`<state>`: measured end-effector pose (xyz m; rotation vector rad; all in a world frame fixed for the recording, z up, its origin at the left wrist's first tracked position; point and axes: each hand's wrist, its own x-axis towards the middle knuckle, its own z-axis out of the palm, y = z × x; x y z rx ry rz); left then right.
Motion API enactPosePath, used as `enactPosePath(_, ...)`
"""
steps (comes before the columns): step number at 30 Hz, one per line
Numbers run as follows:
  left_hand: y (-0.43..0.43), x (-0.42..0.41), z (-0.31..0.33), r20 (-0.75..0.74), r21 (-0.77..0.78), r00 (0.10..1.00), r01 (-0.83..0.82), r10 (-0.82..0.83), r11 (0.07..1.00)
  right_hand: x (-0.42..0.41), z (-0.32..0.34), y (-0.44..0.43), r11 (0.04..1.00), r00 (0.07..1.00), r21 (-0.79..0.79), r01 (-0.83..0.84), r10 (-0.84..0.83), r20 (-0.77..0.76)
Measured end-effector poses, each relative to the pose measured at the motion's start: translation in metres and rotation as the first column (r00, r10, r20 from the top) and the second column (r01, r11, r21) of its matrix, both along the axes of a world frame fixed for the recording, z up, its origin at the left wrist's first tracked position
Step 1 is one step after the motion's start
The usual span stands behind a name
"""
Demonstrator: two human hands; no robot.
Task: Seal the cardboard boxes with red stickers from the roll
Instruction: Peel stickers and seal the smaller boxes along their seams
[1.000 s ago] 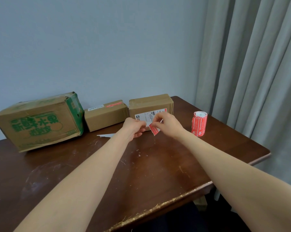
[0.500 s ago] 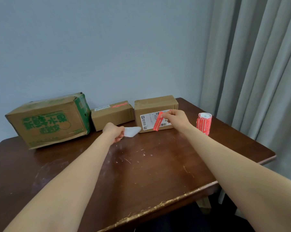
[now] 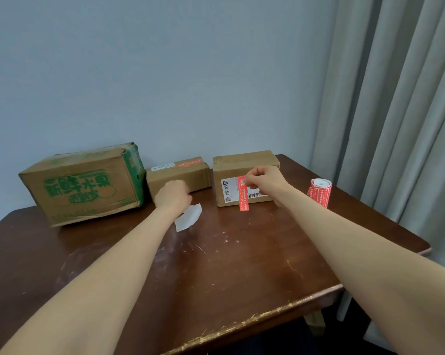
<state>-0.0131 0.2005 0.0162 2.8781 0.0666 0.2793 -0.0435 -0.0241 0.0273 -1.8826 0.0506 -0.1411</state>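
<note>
Red sticker (image 3: pixel 244 194) pinched by right hand (image 3: pixel 263 180) fingers; left hand (image 3: pixel 174 196) fingers curled by backing paper (image 3: pixel 189 220), grip unclear

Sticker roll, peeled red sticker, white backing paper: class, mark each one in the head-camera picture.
sticker roll (image 3: pixel 320 193): head view, on its red outer wrap.
red sticker (image 3: pixel 244 199): head view, on the lower half hanging below the fingers.
backing paper (image 3: pixel 189 218): head view, on the middle of the white sheet.

Three boxes line the tabletop's (image 3: pixel 216 272) far edge: largest box (image 3: pixel 83 183) left, small box (image 3: pixel 177 175) centre, labelled box (image 3: pixel 244 175) right; sticker roll (image 3: pixel 320 192) further right.
</note>
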Motion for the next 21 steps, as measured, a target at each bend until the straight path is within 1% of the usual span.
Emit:
enactPosePath(2,-0.017,0.0,0.013,0.095,-0.174,0.986,0.155,-0.14,0.972,0.001,0.006,0.0,1.0,1.0,-0.022,-0.021,0.021,0.005)
enactPosePath(4,-0.038,-0.004,0.027,0.163,-0.376,0.957,0.285,-0.24,0.882,0.001,0.011,-0.001,0.998,0.999,-0.046,-0.037,0.038,0.018)
enactPosePath(6,-0.056,-0.008,0.04,0.19,-0.521,0.941,0.338,-0.279,0.784,0.002,0.017,-0.001,0.996,0.998,-0.078,-0.053,0.056,0.032)
enactPosePath(8,-0.066,-0.009,0.049,0.165,-0.599,0.938,0.34,-0.303,0.725,0.003,0.021,-0.003,0.99,0.996,-0.127,-0.056,0.064,0.059)
enactPosePath(11,-0.073,-0.006,0.057,0.116,-0.604,0.934,0.337,-0.339,0.723,0.005,0.028,-0.008,0.982,0.993,-0.187,-0.019,0.04,0.109)
enactPosePath(15,-0.08,-0.004,0.06,0.077,-0.595,0.927,0.338,-0.367,0.73,0.004,0.038,-0.014,0.973,0.989,-0.23,-0.036,0.068,0.135)
enactPosePath(21,-0.087,-0.001,0.063,0.049,-0.583,0.938,0.305,-0.342,0.753,0.007,0.047,-0.018,0.959,0.982,-0.28,-0.049,0.098,0.162)
